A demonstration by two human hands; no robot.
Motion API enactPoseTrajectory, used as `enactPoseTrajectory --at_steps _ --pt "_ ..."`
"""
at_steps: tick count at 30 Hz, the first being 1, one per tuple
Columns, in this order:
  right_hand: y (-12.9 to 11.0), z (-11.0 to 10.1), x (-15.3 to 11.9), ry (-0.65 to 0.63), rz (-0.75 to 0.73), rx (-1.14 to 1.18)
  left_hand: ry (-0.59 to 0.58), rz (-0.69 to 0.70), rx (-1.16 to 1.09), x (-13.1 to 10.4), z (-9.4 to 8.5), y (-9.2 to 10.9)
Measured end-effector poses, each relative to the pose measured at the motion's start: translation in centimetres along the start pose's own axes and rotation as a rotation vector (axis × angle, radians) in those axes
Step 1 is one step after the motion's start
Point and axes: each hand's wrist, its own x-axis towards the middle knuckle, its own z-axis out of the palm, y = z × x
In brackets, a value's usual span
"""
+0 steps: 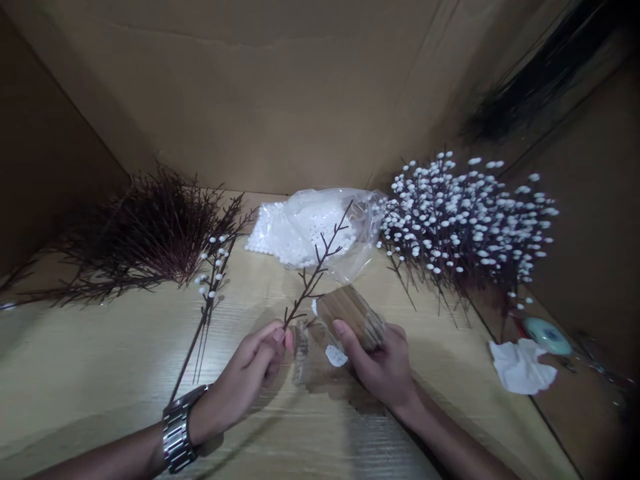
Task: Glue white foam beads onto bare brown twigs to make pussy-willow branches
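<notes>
We are in what looks like a craft workspace: brown panels (250,100) enclose a tabletop (125,353) bearing bunched bare twigs (150,227), bagged white balls (267,230) and white-tipped twigs (460,217).

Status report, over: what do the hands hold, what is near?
Left hand: bare twig. Right hand: brown block. Bag of white beads beyond, not blocking hands.

Backed by a brown cardboard panel (250,100), darkened at upper right by a streaky black patch (545,77). Floored with a pale wood-grain tabletop (125,353). Scattered at right with a crumpled white tissue (523,368) just beside a rounded pale-green object (549,335).
</notes>
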Motion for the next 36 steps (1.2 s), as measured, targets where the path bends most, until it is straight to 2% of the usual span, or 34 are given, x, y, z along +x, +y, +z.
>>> enactPoseTrajectory --at_steps 4,12,22,36 --pt "-0.2 0.0 -0.2 -0.017 -0.025 -0.019 0.040 -0.006 -0.006 0.0 0.1 0.2" --pt "0.1 0.3 -0.4 -0.015 0.026 0.021 0.049 -0.014 0.021 0.0 -0.1 -0.1" --pt "0.2 0.3 -0.4 -0.099 0.247 0.171 0.056 0.013 0.131 -0.1 0.0 -0.1" --pt "-0.3 0.1 0.1 -0.084 0.316 0.223 0.007 0.042 0.289 -0.1 0.0 1.0"
